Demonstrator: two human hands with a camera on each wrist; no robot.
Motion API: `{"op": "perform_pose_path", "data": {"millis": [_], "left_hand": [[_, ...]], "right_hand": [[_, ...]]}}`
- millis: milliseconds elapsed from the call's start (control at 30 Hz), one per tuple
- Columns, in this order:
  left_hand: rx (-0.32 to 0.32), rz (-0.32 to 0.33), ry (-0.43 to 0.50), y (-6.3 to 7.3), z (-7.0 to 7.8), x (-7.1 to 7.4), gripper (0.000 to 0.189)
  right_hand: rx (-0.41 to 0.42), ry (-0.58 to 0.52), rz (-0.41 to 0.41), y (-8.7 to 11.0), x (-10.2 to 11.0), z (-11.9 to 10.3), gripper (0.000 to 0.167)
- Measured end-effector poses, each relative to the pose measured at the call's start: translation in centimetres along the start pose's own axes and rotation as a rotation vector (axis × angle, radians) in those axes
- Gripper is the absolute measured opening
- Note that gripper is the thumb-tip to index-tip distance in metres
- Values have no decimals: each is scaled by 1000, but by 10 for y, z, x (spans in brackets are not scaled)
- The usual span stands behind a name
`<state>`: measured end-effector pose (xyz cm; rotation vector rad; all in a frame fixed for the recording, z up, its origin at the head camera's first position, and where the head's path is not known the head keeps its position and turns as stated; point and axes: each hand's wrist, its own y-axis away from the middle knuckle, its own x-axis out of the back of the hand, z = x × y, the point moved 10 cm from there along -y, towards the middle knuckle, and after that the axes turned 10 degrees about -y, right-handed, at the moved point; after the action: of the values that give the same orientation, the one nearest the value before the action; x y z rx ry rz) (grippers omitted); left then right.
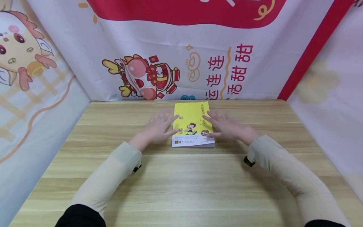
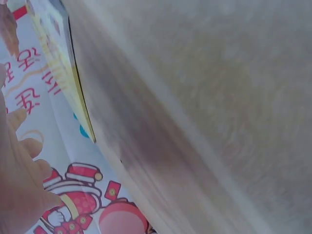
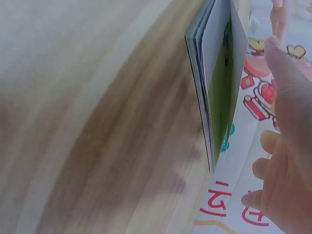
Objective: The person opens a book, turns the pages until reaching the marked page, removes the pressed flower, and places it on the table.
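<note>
A yellow book (image 1: 191,115) with a white lower band and a cartoon child on its cover lies shut toward the table's far side. My left hand (image 1: 156,127) is spread at its left edge, fingers apart, thumb side toward the cover. At the right edge my right hand (image 1: 228,127) is spread in the same way, its fingertips over the cover's margin in the head view. Seen from the right wrist, the book's front cover (image 3: 237,68) stands slightly lifted off the pages. Neither hand grips anything; both wrist views show them raised above the tabletop.
The wood-grain table (image 1: 187,183) ends at a white cloth backdrop (image 1: 158,41) with red lettering and a cartoon dragon. Printed cloth also hangs along the left (image 1: 56,104) and right (image 1: 326,126) sides. Dark bands sit at both wrists.
</note>
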<state>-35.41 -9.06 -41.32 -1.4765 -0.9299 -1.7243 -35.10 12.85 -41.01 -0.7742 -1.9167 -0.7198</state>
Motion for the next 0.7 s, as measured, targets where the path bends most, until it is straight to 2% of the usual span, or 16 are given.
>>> {"op": "perform_pose_path", "data": {"millis": [133, 400, 533, 700], "left_hand": [[-59, -41, -14, 2, 9, -7, 73], [-132, -94, -27, 4, 28, -11, 71], [-181, -113, -44, 5, 37, -12, 68], [-231, -147, -11, 5, 46, -14, 62]], "right_hand": [[25, -12, -39, 1, -8, -8, 87], [1, -43, -112, 6, -24, -7, 80], [9, -48, -121, 8, -25, -9, 79], [22, -37, -134, 9, -28, -10, 81]]}}
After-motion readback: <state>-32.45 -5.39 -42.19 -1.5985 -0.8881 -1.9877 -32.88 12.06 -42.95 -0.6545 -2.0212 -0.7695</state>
